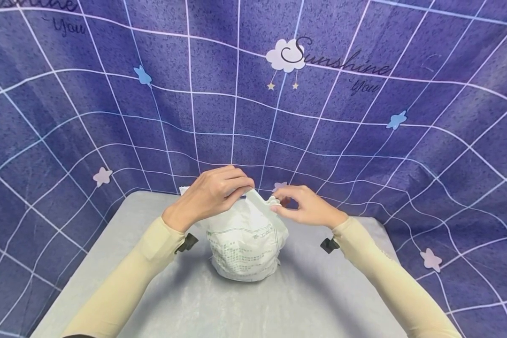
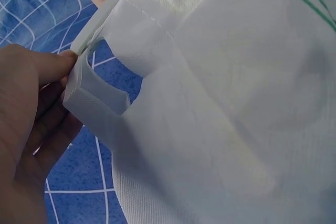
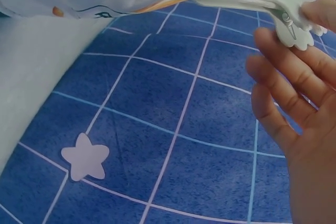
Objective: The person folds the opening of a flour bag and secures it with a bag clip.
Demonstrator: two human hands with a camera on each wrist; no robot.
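Observation:
A plump white woven bag (image 1: 242,251) with green print stands upright on the grey surface, its top gathered and raised. Across its mouth lies a pale green bag clip (image 1: 259,202), long and narrow, with a scalloped end piece (image 3: 295,34). My left hand (image 1: 219,190) pinches the bag's top corner beside the far end of the clip. In the left wrist view the thumb of the left hand (image 2: 26,108) presses there, next to the cut-out handle hole (image 2: 113,74). My right hand (image 1: 306,205) pinches the scalloped end between thumb and fingers; the other fingers are spread below it.
Under the bag is a grey cloth-covered surface (image 1: 186,300). A blue-purple curtain (image 1: 219,103) with a white grid, stars and clouds hangs close behind and on both sides. Each wrist carries a small black mount (image 1: 330,245) over a cream sleeve (image 1: 376,267).

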